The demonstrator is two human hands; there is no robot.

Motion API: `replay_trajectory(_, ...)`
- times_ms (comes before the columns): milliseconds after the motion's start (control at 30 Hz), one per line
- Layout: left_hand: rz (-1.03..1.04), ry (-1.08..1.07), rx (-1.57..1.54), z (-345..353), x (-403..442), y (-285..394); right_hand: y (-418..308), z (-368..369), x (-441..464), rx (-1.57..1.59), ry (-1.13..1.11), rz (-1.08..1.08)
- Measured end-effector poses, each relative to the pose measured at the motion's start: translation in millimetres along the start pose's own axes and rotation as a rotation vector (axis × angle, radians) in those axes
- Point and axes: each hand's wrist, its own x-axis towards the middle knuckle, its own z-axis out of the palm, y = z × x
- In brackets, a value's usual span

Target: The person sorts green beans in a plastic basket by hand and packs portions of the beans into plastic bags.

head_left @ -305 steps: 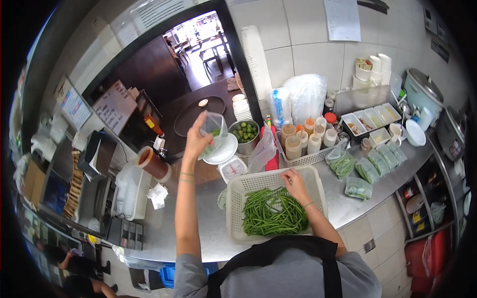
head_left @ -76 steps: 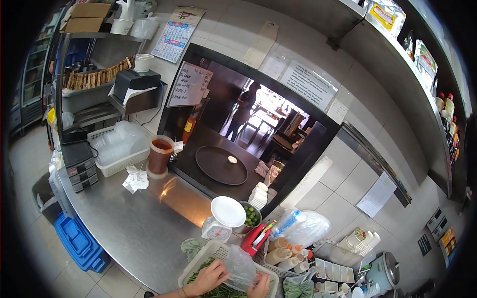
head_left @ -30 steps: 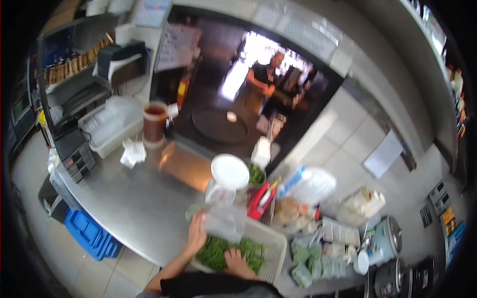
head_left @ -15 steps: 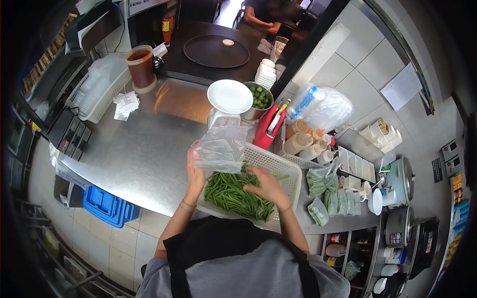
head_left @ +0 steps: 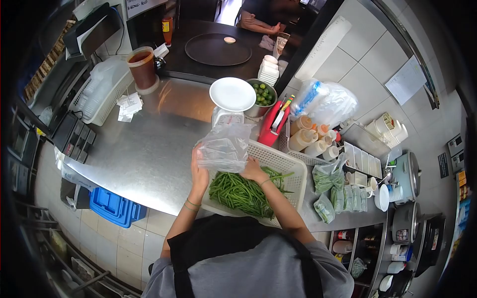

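In my left hand (head_left: 199,168) is a see-through plastic bag (head_left: 224,149), held up by its left side above the front of the basket. My right hand (head_left: 254,171) is at the bag's lower right edge, over the beans; its fingertips are hidden, so I cannot tell whether they hold anything. Long green beans (head_left: 233,194) lie heaped in a white perforated plastic basket (head_left: 299,181) right in front of me. Just behind the bag stands a kitchen scale (head_left: 228,118) with a white plate (head_left: 232,94) on top.
Right of the basket lie several bagged portions of greens (head_left: 343,198). Squeeze bottles (head_left: 303,140), a red tape dispenser (head_left: 272,124) and a pot of limes (head_left: 262,94) stand behind it. A tub of brown liquid (head_left: 142,69) and paper slips (head_left: 129,105) sit left. Beyond the counter is another person (head_left: 258,25).
My right hand has moved from above the beans, fingers spread, to the bag's right edge. The left hand still holds the bag. The whole view has shifted slightly.
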Motion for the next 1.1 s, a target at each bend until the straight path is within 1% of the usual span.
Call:
replay_trajectory(67, -0.006, -0.007, -0.032, 0.5, -0.1, 4.5, 3.6, -5.8, -3.4, 0.088, -0.147, 0.033)
replay_trajectory(167, 0.004, -0.020, -0.029, 1.4, -0.4, 5.9, -16.0, -39.7, -40.8, 0.139, -0.351, -0.137)
replay_trajectory(267, 0.003, -0.020, 0.001, 0.7, -0.4, 4.4, -34.5, -47.4, -59.3, 0.007, -0.326, -0.092)
replay_trajectory(367, -0.007, -0.011, -0.008, 1.4, -0.9, 1.0, -31.7, -26.9, -72.3, 0.132, -0.141, -0.101)
replay_trajectory(500, -0.001, -0.003, -0.005, 0.2, -1.9, 1.8, -22.4, -46.1, -82.6, 0.390, -0.121, -0.032)
replay_trajectory(600, -0.004, -0.007, -0.009, -0.5, -1.7, -4.6, -17.5, -68.8, -91.4, 0.572, 0.007, -0.028)
replay_trajectory(700, -0.011, -0.024, -0.020, 0.5, -1.6, 2.4, -26.5, -103.0, -101.9, 0.597, 0.024, 0.021)
replay_trajectory(733, -0.011, -0.022, -0.020, 0.4, -1.3, 1.1, -12.9, -94.2, -98.1, 0.672, 0.003, 0.010)
replay_trajectory(833, -0.011, -0.011, -0.016, 0.0, -0.7, -4.0, -22.6, -116.2, -103.5, 0.785, -0.064, 0.062)
replay_trajectory(933, -0.015, -0.009, -0.006, -0.8, -1.7, -3.5, -1.4, -106.2, -100.7, 0.197, -0.099, 0.032)
replay_trajectory(1033, -0.012, -0.014, 0.000, -0.5, -1.7, -2.0, 18.5, -88.2, -99.0, 0.066, 0.102, 0.036)
replay_trajectory(1100, -0.010, -0.010, -0.001, -0.9, -1.3, -6.5, 10.8, -93.8, -97.0, 0.078, 0.055, 0.081)
